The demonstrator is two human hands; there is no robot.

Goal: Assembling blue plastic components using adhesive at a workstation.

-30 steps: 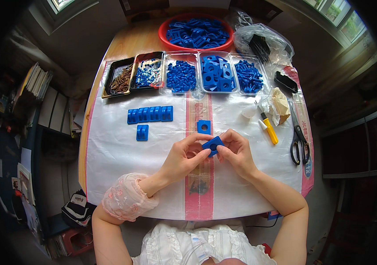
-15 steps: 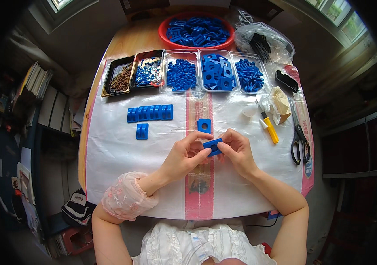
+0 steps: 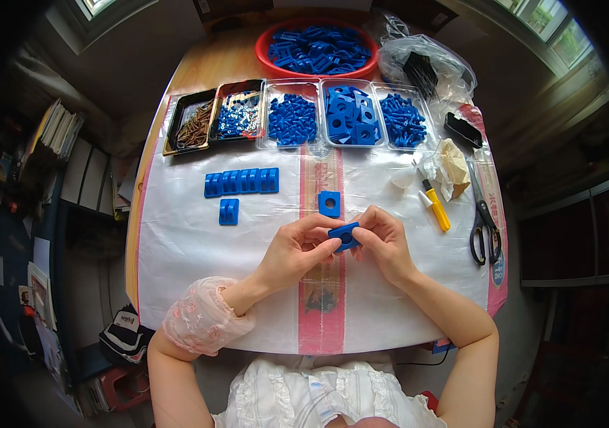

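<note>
Between both hands, just above the sheet, is a blue plastic block with a round hole (image 3: 345, 234). My left hand (image 3: 296, 247) pinches its left end between thumb and fingers. My right hand (image 3: 384, 244) grips the right end, thumb on top. Fingertips underneath the block are partly hidden. Just beyond the hands lies another blue plate with a round hole (image 3: 330, 204), flat on the pink stripe. To the left is a row of several blue ribbed pieces (image 3: 241, 182), with one single ribbed piece (image 3: 229, 212) nearer me.
Along the back stand trays of brown screws (image 3: 194, 128), metal nuts (image 3: 240, 118), small blue parts (image 3: 293, 120), holed blue plates (image 3: 352, 116) and blue pegs (image 3: 403, 121). Behind them is a red basin (image 3: 264, 65). At right lie a yellow-handled tool (image 3: 438, 211) and black scissors (image 3: 486, 232).
Both hands stay nearly in place, still holding the blue block. It has turned very slightly in the fingers; nothing else has visibly moved.
</note>
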